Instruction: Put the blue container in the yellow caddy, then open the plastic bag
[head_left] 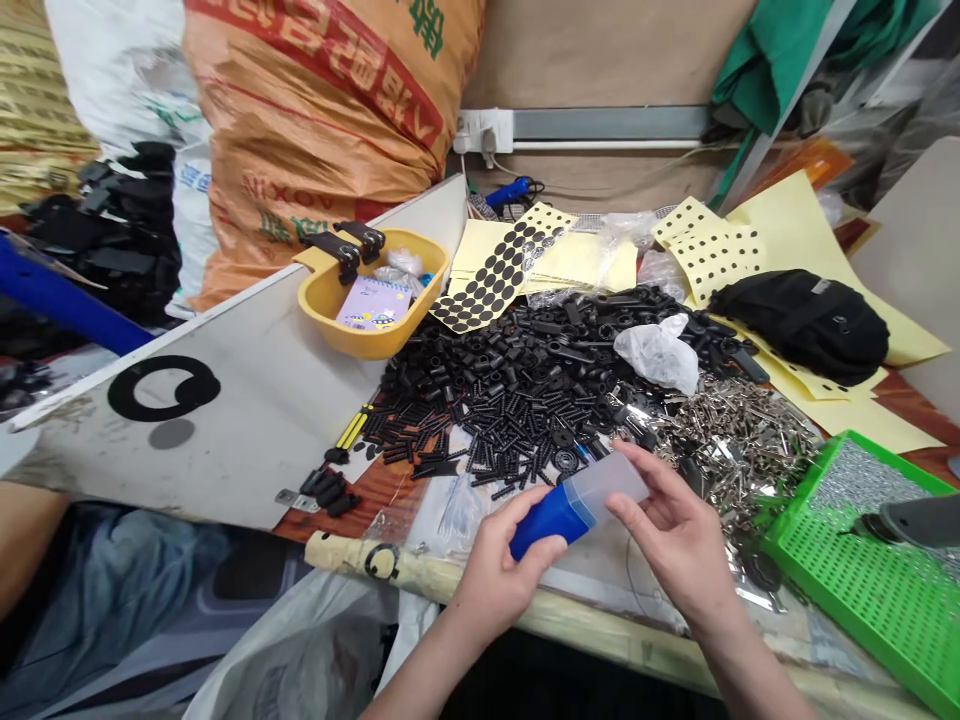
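Observation:
My left hand [501, 568] grips the blue body of a glue stick [551, 520] near the table's front edge. My right hand [667, 525] pinches its clear cap [607, 487], fingers closed round it. The cap sits on the blue body. Just beyond the hands lies a heap of small black plastic parts [525, 385] and a pile of shiny metal pieces [739, 430].
A yellow tub [330, 300] hangs on a white divider board [240, 400] at left. Yellow sheets with black round pads [495, 275] lie at the back, with a black pouch [802, 320] and crumpled plastic bag [660, 355]. A green perforated tray [862, 570] stands at right.

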